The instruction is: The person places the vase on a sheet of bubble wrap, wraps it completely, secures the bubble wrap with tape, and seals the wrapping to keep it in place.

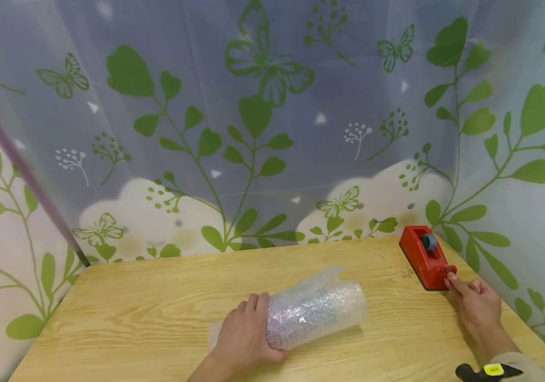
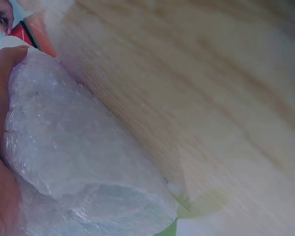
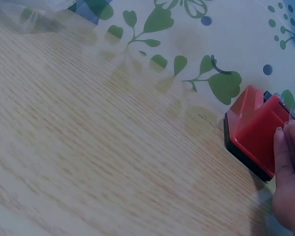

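Observation:
In the head view my left hand (image 1: 245, 331) grips the near end of a bubble-wrap bundle (image 1: 317, 313), a rolled cylinder lying on the wooden table. Its thumb lies along the wrap (image 2: 73, 132) in the left wrist view, and what the layers enclose is blurred. A red tape dispenser (image 1: 425, 260) with a small blue-cored roll (image 1: 428, 242) stands at the table's right back. At its cutter end, the thumb and forefinger of my right hand (image 1: 478, 307) pinch the tape's end, with the other fingers curled. The right wrist view has those fingertips against the dispenser's front (image 3: 258, 128).
The wooden table (image 1: 148, 302) meets a curtain (image 1: 263, 175) printed with leaves and butterflies at the back, with more curtain on both sides. A loose flap of wrap sticks up along the bundle's far side. A black strap with a yellow label (image 1: 493, 369) circles the right wrist.

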### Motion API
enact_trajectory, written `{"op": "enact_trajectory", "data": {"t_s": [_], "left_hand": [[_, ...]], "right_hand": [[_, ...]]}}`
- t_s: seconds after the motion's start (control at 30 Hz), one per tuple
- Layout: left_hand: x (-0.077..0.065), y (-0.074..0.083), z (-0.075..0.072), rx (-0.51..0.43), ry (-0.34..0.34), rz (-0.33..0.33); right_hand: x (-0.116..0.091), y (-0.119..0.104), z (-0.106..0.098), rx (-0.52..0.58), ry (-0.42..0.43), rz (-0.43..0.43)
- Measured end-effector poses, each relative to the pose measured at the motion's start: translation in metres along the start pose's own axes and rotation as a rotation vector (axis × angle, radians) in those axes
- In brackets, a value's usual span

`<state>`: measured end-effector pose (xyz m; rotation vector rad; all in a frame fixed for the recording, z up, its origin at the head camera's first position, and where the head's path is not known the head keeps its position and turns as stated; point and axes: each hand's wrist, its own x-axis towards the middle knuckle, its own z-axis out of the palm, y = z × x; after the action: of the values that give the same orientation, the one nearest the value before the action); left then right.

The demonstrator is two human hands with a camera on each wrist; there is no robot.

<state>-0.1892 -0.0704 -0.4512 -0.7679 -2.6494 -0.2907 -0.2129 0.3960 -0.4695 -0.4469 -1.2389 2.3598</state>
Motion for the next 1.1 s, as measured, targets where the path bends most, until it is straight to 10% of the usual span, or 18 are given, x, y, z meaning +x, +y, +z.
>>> {"op": "enact_trajectory", "data": {"t_s": [0.33,0.63,0.87,1.1], "left_hand": [[-0.001,0.001,0.001,-0.013,-0.005,-0.011],[0.001,-0.001,0.0,-0.022,-0.011,-0.004],[0.002,-0.003,-0.003,0.0,0.01,0.009],[0.003,-0.001,-0.002,0.003,-0.032,0.005]], "right_hand": [[0.0,0.007,-0.011,-0.024,-0.086,-0.039],[-0.011,0.005,-0.022,0.326,-0.391,0.088],[-0.034,-0.01,0.016,0.171,-0.728,0.185],[-0.066,-0.032,0.073,-0.217,-1.091,-0.02]]}}
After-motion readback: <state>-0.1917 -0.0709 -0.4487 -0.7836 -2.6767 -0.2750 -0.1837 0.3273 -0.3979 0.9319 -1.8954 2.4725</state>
